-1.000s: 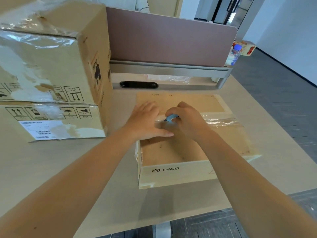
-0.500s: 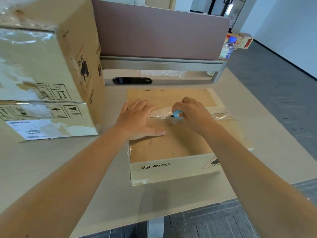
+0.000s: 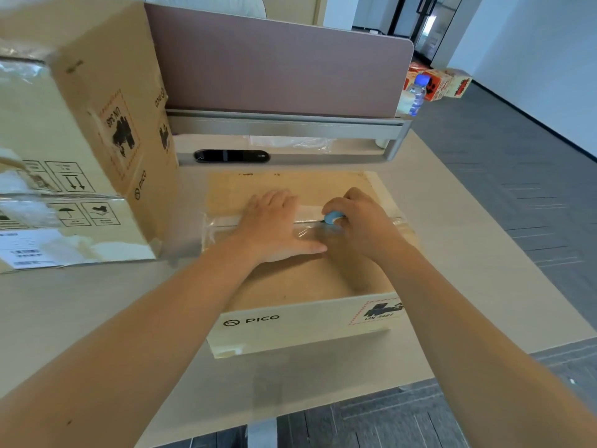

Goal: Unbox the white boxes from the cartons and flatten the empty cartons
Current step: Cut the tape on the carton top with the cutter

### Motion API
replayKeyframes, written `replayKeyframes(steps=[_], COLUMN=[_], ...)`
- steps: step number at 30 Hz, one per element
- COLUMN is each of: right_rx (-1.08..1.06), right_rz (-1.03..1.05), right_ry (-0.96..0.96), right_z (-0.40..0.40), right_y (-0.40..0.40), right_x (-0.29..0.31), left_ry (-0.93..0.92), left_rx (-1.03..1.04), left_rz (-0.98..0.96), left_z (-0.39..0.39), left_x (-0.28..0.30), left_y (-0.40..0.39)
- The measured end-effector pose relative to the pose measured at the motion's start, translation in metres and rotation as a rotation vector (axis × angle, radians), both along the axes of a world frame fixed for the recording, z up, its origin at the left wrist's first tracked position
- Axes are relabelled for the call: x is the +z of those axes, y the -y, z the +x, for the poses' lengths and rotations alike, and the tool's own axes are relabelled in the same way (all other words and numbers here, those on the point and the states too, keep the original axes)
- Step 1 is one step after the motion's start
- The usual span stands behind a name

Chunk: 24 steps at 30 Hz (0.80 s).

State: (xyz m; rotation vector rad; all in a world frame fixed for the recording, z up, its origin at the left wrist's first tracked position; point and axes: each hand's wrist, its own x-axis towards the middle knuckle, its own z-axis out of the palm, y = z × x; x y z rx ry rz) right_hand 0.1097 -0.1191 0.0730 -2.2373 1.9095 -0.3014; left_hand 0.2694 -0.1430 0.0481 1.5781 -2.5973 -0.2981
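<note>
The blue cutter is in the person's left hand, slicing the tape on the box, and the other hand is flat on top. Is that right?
Not quite. The head view shows the blue cutter in the right hand, at the tape on the box. The left hand is the one lying flat on top.

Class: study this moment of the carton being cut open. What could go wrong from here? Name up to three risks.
1. The left hand lies flat on the taped seam, close ahead of the blue cutter that the right hand grips: a slip could cut fingers.
2. A deep cut might mark whatever is inside the carton.
</note>
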Motion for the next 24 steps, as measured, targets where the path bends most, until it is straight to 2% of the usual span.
replayKeyframes(steps=[10,18,21,24], right_rx=[0.130,0.081,0.074,0.070], right_rz=[0.012,0.027,0.011,-0.006], right_ry=[-0.178,-0.245,-0.271,-0.287], right_z=[-0.017,-0.054,-0.067,-0.079], right_y=[0.010,0.007,0.006,0.005], right_x=[0.003,0.007,0.008,0.007], left_ry=[0.038,0.031,0.083,0.051], left_rx=[0.037,0.068,0.119,0.097], left_rz=[-0.077,-0.052,-0.042,-0.054], left_z=[-0.026,-0.028,-0.043,-0.062], left_x=[-0.012,-0.006,-0.004,-0.004], left_y=[-0.001,-0.005,-0.004,-0.002])
